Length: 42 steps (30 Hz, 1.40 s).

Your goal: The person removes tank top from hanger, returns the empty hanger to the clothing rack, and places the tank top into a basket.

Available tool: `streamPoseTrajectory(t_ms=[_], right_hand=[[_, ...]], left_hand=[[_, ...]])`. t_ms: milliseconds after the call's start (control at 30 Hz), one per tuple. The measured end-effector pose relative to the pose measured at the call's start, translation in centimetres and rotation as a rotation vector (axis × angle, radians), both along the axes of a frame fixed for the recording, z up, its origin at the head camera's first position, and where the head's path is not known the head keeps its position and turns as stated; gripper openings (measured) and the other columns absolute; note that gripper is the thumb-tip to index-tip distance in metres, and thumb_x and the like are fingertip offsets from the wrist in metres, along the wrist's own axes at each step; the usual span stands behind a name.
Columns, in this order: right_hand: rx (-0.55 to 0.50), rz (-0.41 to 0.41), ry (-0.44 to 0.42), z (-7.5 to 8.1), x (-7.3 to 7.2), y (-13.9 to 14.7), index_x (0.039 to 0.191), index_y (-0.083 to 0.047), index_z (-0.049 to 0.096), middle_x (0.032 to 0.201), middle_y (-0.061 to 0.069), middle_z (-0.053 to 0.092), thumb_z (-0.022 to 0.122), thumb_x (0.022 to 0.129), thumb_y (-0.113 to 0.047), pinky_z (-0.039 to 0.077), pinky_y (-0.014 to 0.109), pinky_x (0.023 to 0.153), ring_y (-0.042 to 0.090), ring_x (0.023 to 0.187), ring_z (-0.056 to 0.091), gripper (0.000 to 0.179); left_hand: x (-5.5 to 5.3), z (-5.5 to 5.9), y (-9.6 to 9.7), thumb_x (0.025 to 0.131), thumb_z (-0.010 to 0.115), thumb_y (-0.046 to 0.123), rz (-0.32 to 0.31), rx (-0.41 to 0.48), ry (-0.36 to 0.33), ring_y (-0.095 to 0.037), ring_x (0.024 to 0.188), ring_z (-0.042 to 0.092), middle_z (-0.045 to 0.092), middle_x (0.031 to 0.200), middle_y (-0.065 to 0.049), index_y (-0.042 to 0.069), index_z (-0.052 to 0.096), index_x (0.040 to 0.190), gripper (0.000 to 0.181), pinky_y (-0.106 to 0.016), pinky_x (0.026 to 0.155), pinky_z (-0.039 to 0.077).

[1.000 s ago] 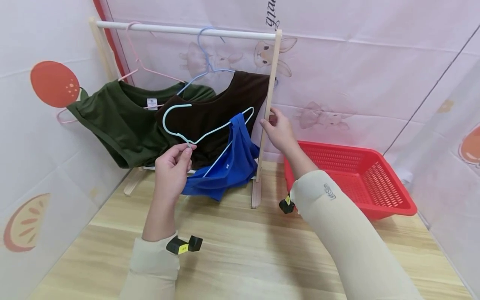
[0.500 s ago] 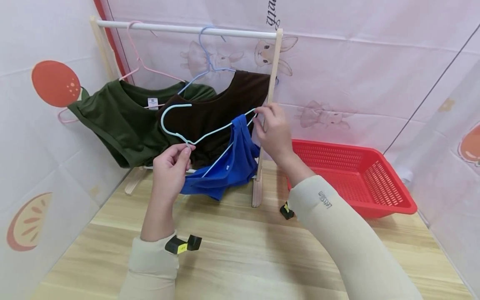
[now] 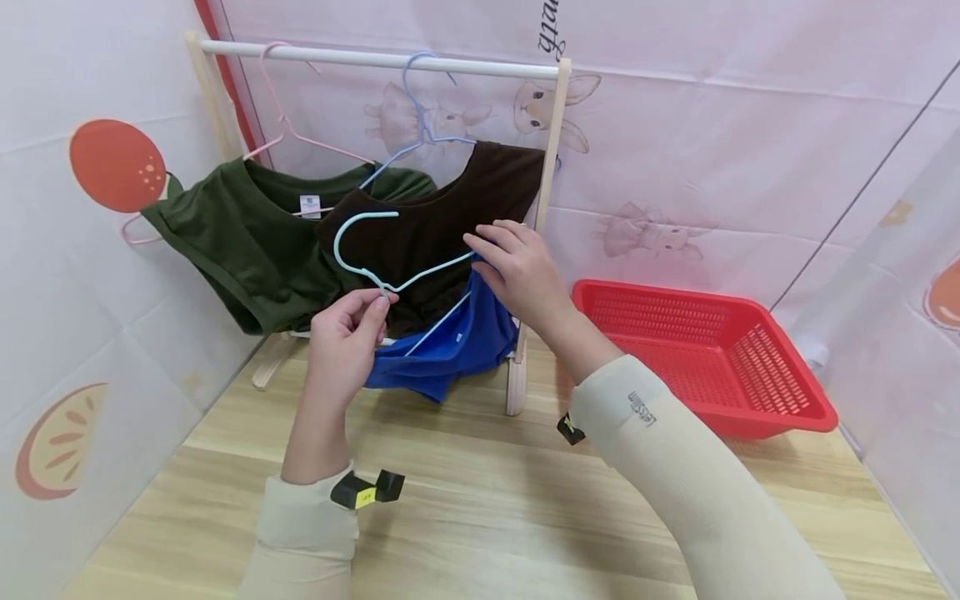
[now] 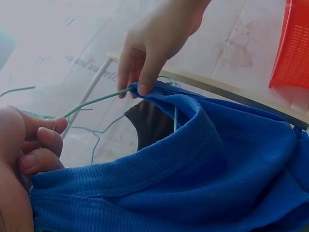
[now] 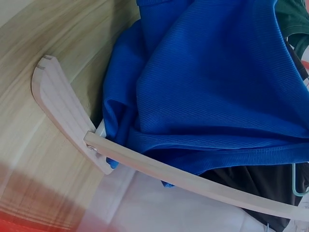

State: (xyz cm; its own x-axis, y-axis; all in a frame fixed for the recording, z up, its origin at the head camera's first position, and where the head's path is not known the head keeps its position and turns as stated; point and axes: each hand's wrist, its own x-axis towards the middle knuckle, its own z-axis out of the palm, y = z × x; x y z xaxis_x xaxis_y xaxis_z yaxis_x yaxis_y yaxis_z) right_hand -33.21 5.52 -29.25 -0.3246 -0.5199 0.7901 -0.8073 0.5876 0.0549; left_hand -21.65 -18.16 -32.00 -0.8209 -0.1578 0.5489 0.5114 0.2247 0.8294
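Note:
My left hand [image 3: 345,337] pinches the neck of a mint-green hanger [image 3: 382,214] between thumb and fingers, its hook pointing up and left. A blue tank top [image 3: 450,358] hangs on this hanger, drooping below it toward the table. At the hanger's right arm, my right hand [image 3: 525,275] pinches the top's shoulder strap; in the left wrist view its thumb lies on the blue fabric [image 4: 145,89] beside the hanger arm. The far hanger tip is hidden by that hand. The right wrist view shows the blue cloth [image 5: 207,87] but no fingers.
Behind stands a small clothes rack with a white rail [image 3: 360,59] and wooden posts [image 3: 553,158]. A green top [image 3: 217,217] on a pink hanger and a dark brown top [image 3: 442,212] on a blue hanger hang there. A red basket [image 3: 750,421] sits right.
My right hand has moved from the rack's right post leftward onto the tank top's shoulder strap and taken hold there. My left hand stays nearly still on the hanger neck.

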Motion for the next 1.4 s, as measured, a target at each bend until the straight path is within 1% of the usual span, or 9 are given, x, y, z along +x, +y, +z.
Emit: streamPoseTrajectory(t_ms=[167, 400, 600, 800, 900, 1000, 1100, 1267, 1400], right_hand=[[0.000, -0.004, -0.006, -0.2, 0.0, 0.3, 0.123, -0.012, 0.070, 0.121, 0.011, 0.067, 0.066, 0.094, -0.015, 0.041, 0.042, 0.108, 0.029, 0.122, 0.055, 0.029], [-0.014, -0.010, 0.010, 0.0, 0.0, 0.5, 0.113, -0.010, 0.074, 0.111, 0.008, 0.072, 0.065, 0.094, -0.012, 0.043, 0.041, 0.105, 0.028, 0.116, 0.059, 0.020], [-0.012, -0.046, -0.041, 0.2, 0.3, 1.0, 0.115, -0.011, 0.073, 0.113, 0.007, 0.072, 0.064, 0.095, -0.014, 0.044, 0.039, 0.105, 0.025, 0.114, 0.060, 0.022], [-0.053, -0.057, -0.035, 0.3, 0.1, 1.6, 0.116, -0.012, 0.073, 0.113, 0.007, 0.073, 0.066, 0.095, -0.016, 0.046, 0.039, 0.102, 0.025, 0.113, 0.061, 0.023], [-0.072, -0.071, -0.028, 0.4, 0.0, 2.0, 0.116, -0.012, 0.073, 0.112, 0.007, 0.073, 0.066, 0.095, -0.017, 0.047, 0.040, 0.098, 0.024, 0.111, 0.061, 0.023], [-0.090, -0.096, -0.030, 0.5, 0.1, 2.2, 0.116, -0.013, 0.074, 0.112, 0.007, 0.073, 0.065, 0.095, -0.017, 0.048, 0.040, 0.096, 0.025, 0.109, 0.061, 0.023], [-0.106, -0.121, -0.046, 0.6, 0.3, 2.4, 0.117, -0.013, 0.073, 0.113, 0.007, 0.072, 0.065, 0.095, -0.019, 0.049, 0.040, 0.097, 0.025, 0.109, 0.062, 0.024], [-0.131, -0.158, -0.099, 0.7, 0.4, 2.6, 0.121, -0.014, 0.071, 0.116, 0.006, 0.071, 0.064, 0.096, -0.019, 0.051, 0.036, 0.098, 0.022, 0.110, 0.065, 0.026], [-0.202, -0.153, -0.148, 0.7, 0.3, 2.7, 0.119, -0.012, 0.072, 0.115, 0.006, 0.071, 0.065, 0.095, -0.018, 0.052, 0.032, 0.095, 0.020, 0.107, 0.067, 0.026]], left_hand=[[0.1, 0.0, 0.0, 0.099, 0.060, 0.019, 0.002, -0.012, -0.009, -0.011, 0.056, 0.047, 0.051, 0.063, 0.002, 0.000, 0.071, 0.101, 0.022, -0.021, 0.051, 0.040], [0.2, 0.1, -0.1, 0.099, 0.059, 0.019, 0.007, -0.033, -0.007, -0.013, 0.057, 0.047, 0.051, 0.064, -0.002, 0.000, 0.072, 0.100, 0.022, -0.022, 0.052, 0.040], [0.3, 0.1, -0.3, 0.099, 0.059, 0.019, 0.021, -0.056, -0.014, -0.013, 0.056, 0.047, 0.051, 0.064, -0.003, 0.001, 0.072, 0.100, 0.022, -0.022, 0.051, 0.040], [0.6, 0.3, -0.6, 0.099, 0.059, 0.020, 0.053, -0.080, -0.007, -0.013, 0.052, 0.048, 0.052, 0.063, -0.005, 0.003, 0.072, 0.100, 0.022, -0.021, 0.049, 0.042], [0.7, 0.3, -0.8, 0.100, 0.058, 0.021, 0.070, -0.098, -0.021, -0.015, 0.054, 0.053, 0.055, 0.065, -0.011, 0.003, 0.072, 0.103, 0.023, -0.021, 0.052, 0.047], [0.7, 0.3, -0.9, 0.100, 0.058, 0.021, 0.101, -0.132, -0.026, -0.014, 0.059, 0.059, 0.058, 0.069, -0.013, 0.005, 0.072, 0.106, 0.023, -0.019, 0.059, 0.050], [0.6, 0.3, -1.0, 0.100, 0.057, 0.022, 0.115, -0.148, -0.018, -0.013, 0.059, 0.056, 0.057, 0.069, -0.012, 0.007, 0.072, 0.106, 0.022, -0.018, 0.057, 0.047], [0.6, 0.2, -1.0, 0.101, 0.057, 0.021, 0.137, -0.147, -0.010, -0.013, 0.056, 0.045, 0.054, 0.072, -0.013, 0.009, 0.072, 0.107, 0.021, -0.021, 0.049, 0.038], [0.5, 0.2, -0.9, 0.100, 0.057, 0.021, 0.156, -0.120, 0.004, -0.012, 0.059, 0.045, 0.055, 0.074, -0.012, 0.007, 0.073, 0.107, 0.022, -0.020, 0.050, 0.037]])
